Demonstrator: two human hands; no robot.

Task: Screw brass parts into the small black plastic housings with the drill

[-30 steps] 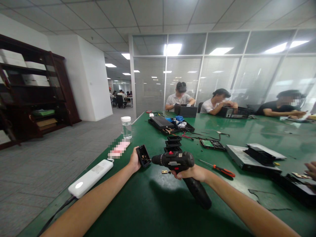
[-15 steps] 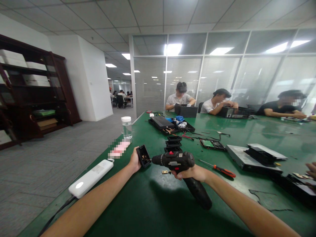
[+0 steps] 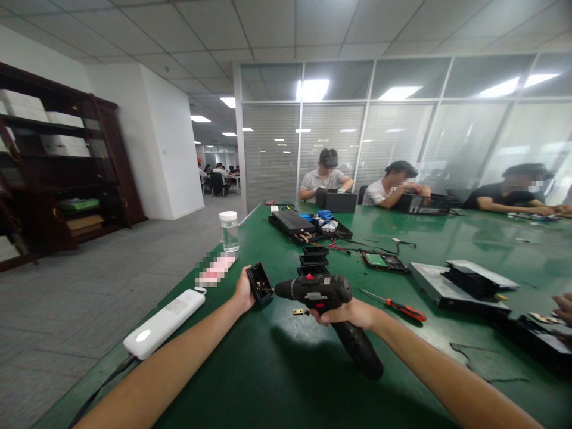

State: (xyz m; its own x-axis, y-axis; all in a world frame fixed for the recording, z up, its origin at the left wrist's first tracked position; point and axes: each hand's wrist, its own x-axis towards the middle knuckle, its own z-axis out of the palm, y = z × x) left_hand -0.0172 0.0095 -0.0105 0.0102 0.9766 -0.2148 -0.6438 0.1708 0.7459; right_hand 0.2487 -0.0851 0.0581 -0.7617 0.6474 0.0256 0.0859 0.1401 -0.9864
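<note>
My left hand (image 3: 243,292) is closed on the edge of a small black open box (image 3: 260,282), tilted with its hollow side toward the right. Small brass-coloured parts show inside it. In my right hand (image 3: 344,314) is a black cordless drill (image 3: 319,289), held by its grip and pointing left. Its bit reaches to the box's opening; whether the tip touches a screw is too small to tell. A small brass-coloured plate (image 3: 298,312) lies on the green table (image 3: 232,381) below the drill's nose. Several similar black boxes (image 3: 313,260) stand in a row just beyond the drill.
A white power strip (image 3: 165,322), a pink paper (image 3: 218,269) and a clear bottle (image 3: 229,231) line the left edge. An orange-handled screwdriver (image 3: 404,309) lies right of the drill, near metal drive cases (image 3: 460,289). A black tray (image 3: 286,226) holds parts farther back. Co-workers sit across the table.
</note>
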